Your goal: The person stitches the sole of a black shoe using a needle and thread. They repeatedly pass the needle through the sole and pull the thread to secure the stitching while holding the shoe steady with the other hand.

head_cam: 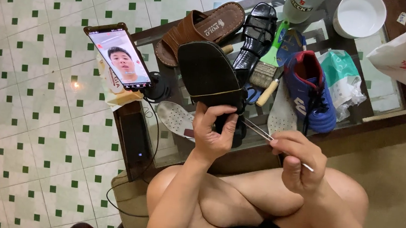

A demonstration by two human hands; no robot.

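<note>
Head view: left hand (213, 131) grips black sandal (211, 76), sole up; right hand (298, 160) pinches thin tool (259, 131).

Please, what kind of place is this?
Probably a home shoe-repair corner: a glass-topped table holds a brown sandal, a blue sports shoe and a paintbrush, over a green-and-white tiled floor.

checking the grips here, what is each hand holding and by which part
Left hand grips the black shoe by its rear end, sole up. Right hand pinches a thin metal tool near its back end.
</note>
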